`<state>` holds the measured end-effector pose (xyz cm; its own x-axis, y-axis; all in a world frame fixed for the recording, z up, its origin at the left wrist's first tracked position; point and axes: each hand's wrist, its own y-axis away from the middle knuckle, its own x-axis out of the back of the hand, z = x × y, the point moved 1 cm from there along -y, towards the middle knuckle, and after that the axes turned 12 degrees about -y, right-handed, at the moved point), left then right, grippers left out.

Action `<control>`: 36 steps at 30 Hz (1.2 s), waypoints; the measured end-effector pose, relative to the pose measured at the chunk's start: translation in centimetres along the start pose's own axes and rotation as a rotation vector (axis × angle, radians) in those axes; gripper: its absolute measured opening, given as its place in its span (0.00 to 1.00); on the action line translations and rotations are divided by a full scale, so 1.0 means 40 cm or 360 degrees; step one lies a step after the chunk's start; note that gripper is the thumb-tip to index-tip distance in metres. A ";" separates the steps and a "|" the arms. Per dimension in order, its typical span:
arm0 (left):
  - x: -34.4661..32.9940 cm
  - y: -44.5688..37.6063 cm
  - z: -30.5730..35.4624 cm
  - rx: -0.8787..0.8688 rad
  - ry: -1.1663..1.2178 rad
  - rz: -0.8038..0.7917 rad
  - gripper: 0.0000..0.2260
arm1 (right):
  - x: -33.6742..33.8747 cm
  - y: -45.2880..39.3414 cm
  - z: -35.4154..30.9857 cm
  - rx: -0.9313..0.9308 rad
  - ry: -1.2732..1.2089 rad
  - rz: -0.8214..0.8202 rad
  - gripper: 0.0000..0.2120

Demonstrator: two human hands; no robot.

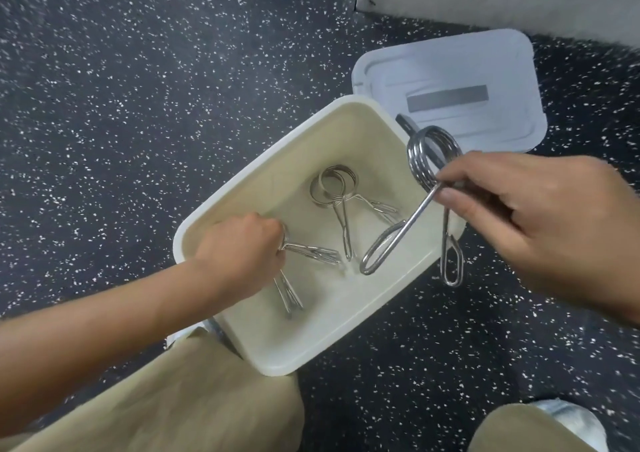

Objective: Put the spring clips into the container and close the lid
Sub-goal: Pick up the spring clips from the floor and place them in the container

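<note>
Speckled floor (138, 105). Cream container (346, 330) open, lid off. Left hand (242, 254) reaches inside its near-left corner, grip fisted on a clip (311, 252). Another clip (334, 192) lies loose at container centre. Right hand (540, 223), over the container's right rim, grip pinching a large clip (426, 160). White lid (485, 70) lies on the floor behind the container.

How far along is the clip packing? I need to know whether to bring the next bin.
Done: one spring clip lies loose in the container. In hand: the left hand is down inside, gripping a second clip; the right hand holds a third clip over the rim. Left: release both and fit the lid, lying beside the container.
</note>
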<state>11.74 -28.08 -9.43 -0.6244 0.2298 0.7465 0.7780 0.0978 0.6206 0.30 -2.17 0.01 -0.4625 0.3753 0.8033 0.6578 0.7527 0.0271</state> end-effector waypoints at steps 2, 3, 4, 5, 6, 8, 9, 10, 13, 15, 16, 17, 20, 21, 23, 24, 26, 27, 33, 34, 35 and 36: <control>-0.002 -0.003 0.000 -0.0015 0.0008 0.0029 0.12 | 0.004 -0.039 -0.016 0.0098 0.0082 -0.0128 0.10; -0.003 -0.003 0.000 -0.0018 0.0016 0.0037 0.10 | 0.001 -0.061 -0.025 0.0158 0.0129 -0.0187 0.09; -0.005 -0.002 0.001 -0.0021 0.0020 0.0042 0.09 | -0.005 -0.084 -0.035 0.0219 0.0180 -0.0250 0.07; -0.005 -0.002 0.003 -0.0029 0.0019 0.0052 0.09 | -0.014 -0.106 -0.042 0.0276 0.0237 -0.0311 0.07; -0.007 -0.002 0.004 -0.0035 0.0016 0.0065 0.10 | -0.027 -0.127 -0.049 0.0324 0.0314 -0.0373 0.06; -0.009 -0.001 0.005 -0.0035 0.0021 0.0089 0.11 | -0.059 -0.167 -0.055 0.0391 0.0524 -0.0520 0.04; -0.010 0.000 0.006 -0.0034 0.0023 0.0101 0.11 | -0.076 -0.183 -0.054 0.0410 0.0616 -0.0580 0.03; -0.010 0.001 0.006 -0.0034 0.0022 0.0110 0.11 | -0.090 -0.197 -0.054 0.0414 0.0682 -0.0625 0.05; -0.013 0.002 0.004 -0.0042 0.0016 0.0127 0.11 | -0.134 -0.231 -0.051 0.0392 0.0758 -0.0749 0.08; -0.015 0.003 -0.001 -0.0036 0.0022 0.0135 0.11 | -0.164 -0.248 -0.046 0.0354 0.0770 -0.0823 0.11; -0.015 0.003 -0.002 -0.0031 0.0022 0.0146 0.11 | -0.176 -0.256 -0.043 0.0328 0.0780 -0.0860 0.12; -0.014 0.003 -0.002 -0.0026 0.0020 0.0153 0.12 | -0.186 -0.264 -0.040 0.0297 0.0791 -0.0895 0.12; -0.011 0.006 0.001 -0.0023 0.0030 0.0168 0.14 | -0.209 -0.275 -0.031 0.0221 0.0831 -0.1002 0.14; -0.010 0.006 0.002 -0.0021 0.0042 0.0174 0.14 | -0.217 -0.273 -0.030 0.0216 0.0846 -0.1025 0.15; -0.009 0.008 0.002 -0.0010 0.0075 0.0184 0.13 | -0.235 -0.265 -0.028 0.0244 0.0894 -0.1042 0.15; -0.009 0.008 0.001 -0.0002 0.0097 0.0191 0.13 | -0.243 -0.260 -0.025 0.0254 0.0922 -0.1041 0.15; -0.007 0.009 -0.003 0.0010 0.0144 0.0207 0.12 | -0.253 -0.254 -0.020 0.0243 0.0976 -0.1055 0.15; -0.005 0.009 -0.004 0.0012 0.0167 0.0213 0.12 | -0.254 -0.253 -0.018 0.0221 0.0993 -0.1075 0.15; 0.003 0.005 -0.006 0.0008 0.0221 0.0223 0.13 | -0.231 -0.250 -0.027 0.0223 0.0934 -0.0982 0.15; 0.002 0.004 -0.005 0.0009 0.0226 0.0224 0.13 | -0.225 -0.247 -0.032 0.0239 0.0910 -0.0935 0.14; 0.002 0.003 -0.005 0.0012 0.0232 0.0225 0.13 | -0.218 -0.243 -0.035 0.0271 0.0908 -0.0874 0.12; 0.002 0.003 -0.005 0.0015 0.0236 0.0222 0.13 | -0.209 -0.240 -0.037 0.0305 0.0924 -0.0808 0.10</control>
<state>11.75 -28.25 -9.24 -0.5137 0.0970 0.8525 0.8577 0.0844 0.5072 -1.26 -13.34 -6.08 -0.2597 -0.3408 0.9036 0.3114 0.8561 0.4124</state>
